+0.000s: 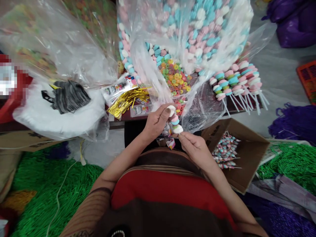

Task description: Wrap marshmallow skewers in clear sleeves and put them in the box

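In front of my body I hold a candy skewer (175,119) of white, pink and blue marshmallows with a bit of green near its lower end. My left hand (157,122) is closed, thumb and fingers pinching the white marshmallow (171,110) at the top. At the bottom, my right hand (195,146) pinches the skewer just under the lowest white piece; the stick there is hidden by the fingers. Just beyond my hands, an open plastic bag holds ring gummies (174,77) and marshmallows (204,28). A small printed wrapper (170,143) hangs below the skewer.
Finished marshmallow skewers (237,80) lie at the table's right, sticks toward me. Gold twist ties (124,100) and printed bags (119,88) lie left of centre, near a black-grey bundle (70,97). A cardboard box (254,148) at my right contains wrapped skewers (225,149).
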